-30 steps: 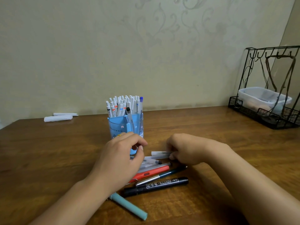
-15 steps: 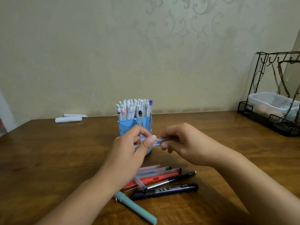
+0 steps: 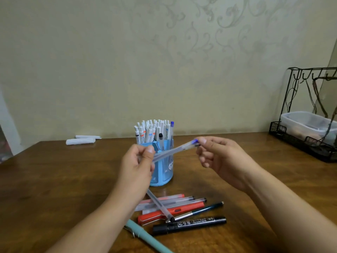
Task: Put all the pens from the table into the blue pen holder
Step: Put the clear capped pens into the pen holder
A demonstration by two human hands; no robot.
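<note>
The blue pen holder (image 3: pixel 165 170) stands mid-table, packed with several white pens. In front of it a translucent pen with a blue cap (image 3: pixel 175 149) is held in the air between both hands: my left hand (image 3: pixel 139 165) pinches its lower end, my right hand (image 3: pixel 217 156) pinches the blue-capped end. A second translucent pen with a black tip (image 3: pixel 160 207) slants down from my left hand toward the table. On the table lie several clear pens (image 3: pixel 173 200), a red pen (image 3: pixel 171 212), a dark teal pen (image 3: pixel 206 209), a black marker (image 3: pixel 189 225) and a light teal pen (image 3: pixel 145 238).
The wooden table (image 3: pixel 54 179) meets a patterned wall at the back. Two white rolls (image 3: pixel 81 140) lie at the back left. A black wire rack (image 3: pixel 308 114) with a clear plastic tub (image 3: pixel 306 125) stands at the back right.
Both hands have risen from the pile on the table, lifting the blue-capped pen in front of the holder. The pen now tilts up to the right.
</note>
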